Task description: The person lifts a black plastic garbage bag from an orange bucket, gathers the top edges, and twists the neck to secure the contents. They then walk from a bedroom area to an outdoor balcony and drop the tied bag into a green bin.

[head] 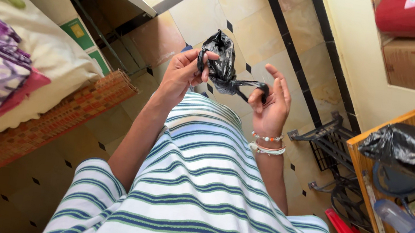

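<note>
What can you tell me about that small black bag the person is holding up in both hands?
The small black bag looks like thin, glossy plastic film, crumpled into a bunched lump with a twisted tail running to the right. It is held in the air above the tiled floor, in front of the person's striped garment. The left hand pinches its bunched top part; the right hand holds the twisted end. Whether anything is inside cannot be told.

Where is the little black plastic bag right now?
In the head view, the small black plastic bag is up near the centre, held between the left hand and right hand, above the tiled floor.
</note>
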